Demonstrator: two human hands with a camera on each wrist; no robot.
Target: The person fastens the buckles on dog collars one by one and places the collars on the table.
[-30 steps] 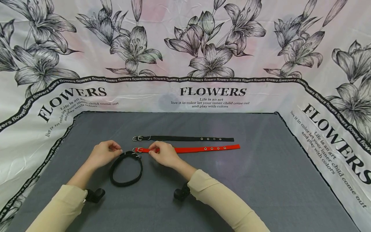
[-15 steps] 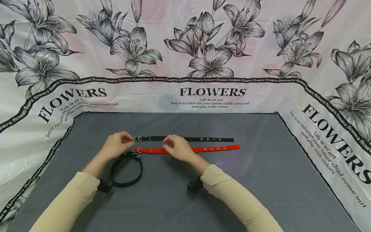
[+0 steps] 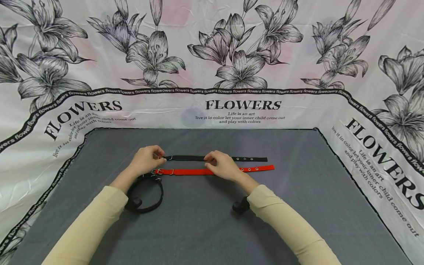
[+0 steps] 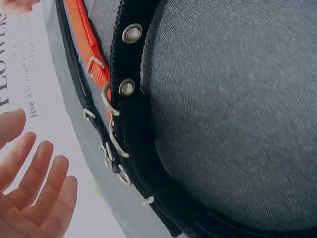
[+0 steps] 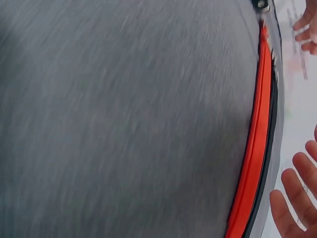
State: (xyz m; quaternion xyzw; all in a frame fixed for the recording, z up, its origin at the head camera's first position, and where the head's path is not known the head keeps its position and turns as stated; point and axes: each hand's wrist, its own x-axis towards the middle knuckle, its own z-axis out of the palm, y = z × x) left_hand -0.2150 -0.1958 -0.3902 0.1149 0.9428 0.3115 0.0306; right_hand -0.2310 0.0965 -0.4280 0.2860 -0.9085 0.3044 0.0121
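In the head view my left hand (image 3: 145, 160) is over the buckle end of a straight black collar (image 3: 187, 158). The left wrist view shows this hand's fingers (image 4: 42, 171) spread and apart from the strap. My right hand (image 3: 223, 165) hovers over the black collar's holed half, its fingers loosely bent and holding nothing. A red collar (image 3: 190, 172) lies straight, just nearer than the black one. Closer still, a second black collar (image 3: 162, 194) is fastened into a loop, partly hidden by my left wrist. Its metal eyelets and rings (image 4: 127, 88) show in the left wrist view.
Grey cloth (image 3: 205, 221) covers the table. A white border printed with flowers and lettering (image 3: 243, 105) runs along the back and sides. A dark wrist camera (image 3: 241, 206) hangs under the right forearm.
Both hands have moved right and away from me, from the looped and red collars to over the straight black collar. The collars lie where they were.
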